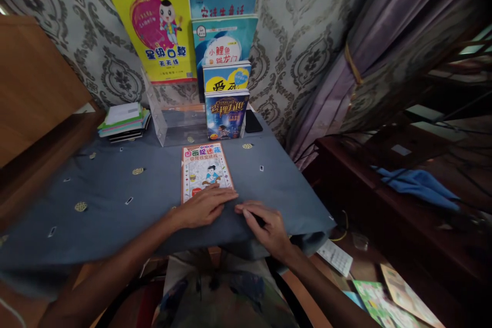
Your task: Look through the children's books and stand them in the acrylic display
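A thin picture book with an orange border (205, 169) lies flat on the blue-grey tablecloth (115, 195), just in front of me. My left hand (205, 206) rests flat on the book's near edge, fingers stretched out toward the right. My right hand (265, 224) lies on the cloth just right of it, fingers loosely bent and pointing left, fingertips almost meeting the left hand. Neither hand holds anything.
A clear stepped stand (172, 118) at the wall holds a yellow book (154, 25) and several blue books (226, 113). A stack of booklets (123, 122) lies at the back left. Purple curtain (346, 72) and dark furniture stand to the right; papers (384, 302) lie on the floor.
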Action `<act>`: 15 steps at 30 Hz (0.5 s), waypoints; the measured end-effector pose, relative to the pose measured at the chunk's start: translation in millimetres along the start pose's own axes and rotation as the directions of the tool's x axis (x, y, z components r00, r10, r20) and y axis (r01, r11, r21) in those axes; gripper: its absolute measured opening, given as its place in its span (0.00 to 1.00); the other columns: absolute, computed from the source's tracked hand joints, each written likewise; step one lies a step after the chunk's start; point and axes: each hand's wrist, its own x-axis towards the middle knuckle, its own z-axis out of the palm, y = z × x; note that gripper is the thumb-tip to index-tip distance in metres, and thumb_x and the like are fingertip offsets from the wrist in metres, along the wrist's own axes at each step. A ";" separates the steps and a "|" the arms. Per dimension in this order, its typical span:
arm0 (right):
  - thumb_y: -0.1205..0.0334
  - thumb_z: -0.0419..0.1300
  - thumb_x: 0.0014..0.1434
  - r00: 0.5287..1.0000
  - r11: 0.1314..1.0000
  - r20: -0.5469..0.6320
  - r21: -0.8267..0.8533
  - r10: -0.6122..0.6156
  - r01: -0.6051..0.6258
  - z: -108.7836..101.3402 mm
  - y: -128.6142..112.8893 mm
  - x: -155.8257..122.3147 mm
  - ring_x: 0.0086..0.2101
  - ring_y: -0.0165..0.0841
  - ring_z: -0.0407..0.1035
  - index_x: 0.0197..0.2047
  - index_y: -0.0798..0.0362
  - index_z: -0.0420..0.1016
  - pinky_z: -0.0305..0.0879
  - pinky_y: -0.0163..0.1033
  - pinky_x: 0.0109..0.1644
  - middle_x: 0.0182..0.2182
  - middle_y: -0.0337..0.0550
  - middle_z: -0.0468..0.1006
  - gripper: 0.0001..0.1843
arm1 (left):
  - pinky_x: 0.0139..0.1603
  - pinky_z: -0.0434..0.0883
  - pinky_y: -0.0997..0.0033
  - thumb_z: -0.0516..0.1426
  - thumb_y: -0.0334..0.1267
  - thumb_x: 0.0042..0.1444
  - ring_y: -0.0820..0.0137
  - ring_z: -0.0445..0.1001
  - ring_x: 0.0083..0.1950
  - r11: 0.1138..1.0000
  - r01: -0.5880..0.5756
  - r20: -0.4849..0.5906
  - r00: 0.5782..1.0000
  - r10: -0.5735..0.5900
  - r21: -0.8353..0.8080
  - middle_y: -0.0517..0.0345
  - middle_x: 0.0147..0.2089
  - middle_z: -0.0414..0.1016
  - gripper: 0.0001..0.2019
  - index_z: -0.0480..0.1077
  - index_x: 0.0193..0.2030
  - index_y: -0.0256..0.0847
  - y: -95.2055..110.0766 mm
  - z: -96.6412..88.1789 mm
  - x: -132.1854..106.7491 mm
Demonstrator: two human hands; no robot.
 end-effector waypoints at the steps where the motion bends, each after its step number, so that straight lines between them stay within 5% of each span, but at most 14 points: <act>1: 0.57 0.53 0.69 0.999 0.999 0.001 0.003 0.043 -0.043 0.2 -1.8 4.3 0.39 0.38 0.80 0.42 0.48 0.83 0.78 0.43 0.46 0.37 0.44 0.85 0.16 | 0.71 0.60 0.57 0.47 0.32 0.67 0.69 0.66 0.68 1.000 0.020 -0.038 0.999 -0.020 -0.002 0.55 0.67 0.69 0.23 0.63 0.67 0.47 -4.1 -0.7 -1.5; 4: 0.56 0.51 0.69 0.996 0.996 0.017 0.001 0.089 -0.089 6.1 -6.7 23.0 0.40 0.39 0.80 0.44 0.48 0.83 0.77 0.44 0.46 0.39 0.45 0.85 0.17 | 0.70 0.62 0.55 0.47 0.34 0.68 0.66 0.67 0.67 0.995 0.091 -0.157 0.984 -0.082 0.048 0.52 0.65 0.71 0.21 0.65 0.66 0.45 -25.1 -1.8 -5.1; 8: 0.60 0.50 0.70 0.982 0.997 0.186 -0.068 -0.029 0.042 30.4 -4.6 53.2 0.49 0.38 0.77 0.54 0.47 0.78 0.73 0.45 0.56 0.48 0.44 0.83 0.18 | 0.71 0.59 0.50 0.48 0.34 0.67 0.63 0.65 0.69 0.957 0.246 -0.262 0.944 -0.201 0.151 0.48 0.66 0.69 0.21 0.66 0.65 0.43 -64.2 -8.0 -6.6; 15: 0.61 0.53 0.68 0.864 0.932 0.486 -0.236 -0.130 0.273 79.3 19.6 94.8 0.66 0.41 0.59 0.68 0.58 0.63 0.59 0.51 0.68 0.64 0.58 0.68 0.26 | 0.69 0.60 0.48 0.48 0.35 0.66 0.59 0.63 0.70 0.836 0.509 -0.422 0.817 -0.394 0.205 0.43 0.68 0.66 0.20 0.66 0.63 0.39 -102.1 -20.9 -10.0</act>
